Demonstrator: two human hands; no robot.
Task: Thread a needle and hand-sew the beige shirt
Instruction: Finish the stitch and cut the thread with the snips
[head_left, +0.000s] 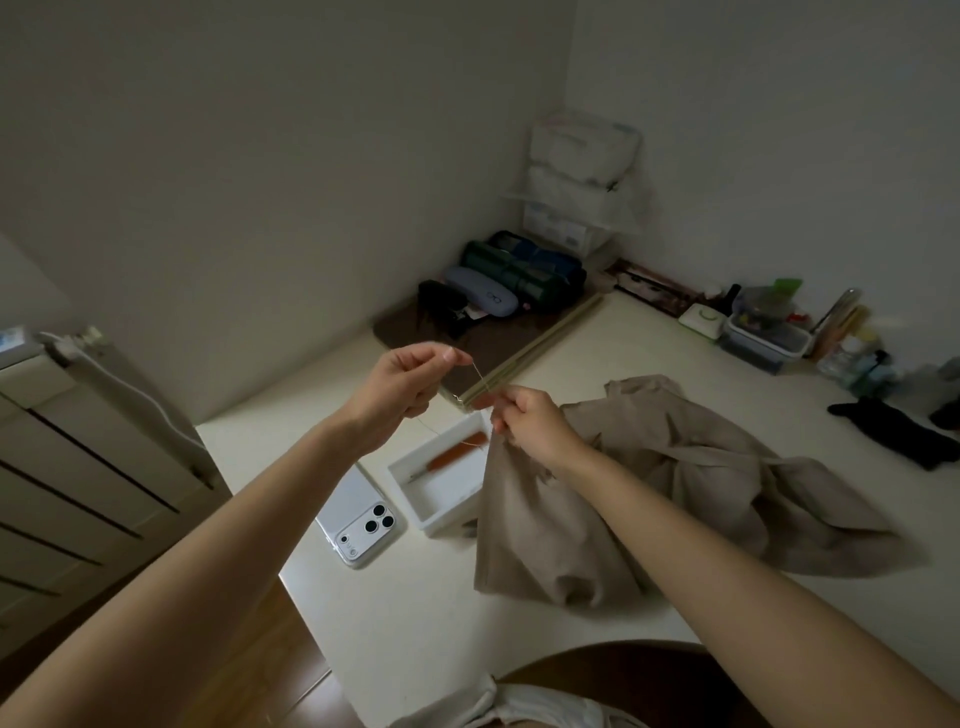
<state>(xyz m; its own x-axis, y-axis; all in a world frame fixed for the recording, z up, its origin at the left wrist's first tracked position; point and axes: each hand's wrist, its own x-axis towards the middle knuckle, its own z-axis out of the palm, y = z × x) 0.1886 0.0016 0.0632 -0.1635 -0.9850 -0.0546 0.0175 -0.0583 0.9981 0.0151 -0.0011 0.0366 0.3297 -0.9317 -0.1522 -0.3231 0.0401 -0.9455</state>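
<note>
The beige shirt (691, 493) lies crumpled on the white table (467, 613), one edge lifted. My right hand (524, 421) pinches that raised edge of the shirt, along with the thread, above the table. My left hand (405, 384) is held up to the left of it and pinches a thin thread (480, 375) between thumb and forefinger. The thread runs down from my left fingertips toward my right hand. The needle itself is too small to make out.
A white tray (441, 512) holding an orange-handled tool (457, 453) sits under my hands, a white phone (361, 522) to its left. Cases, storage boxes (582, 176) and small containers (769, 338) line the far edge. A dark cloth (893, 434) lies at right.
</note>
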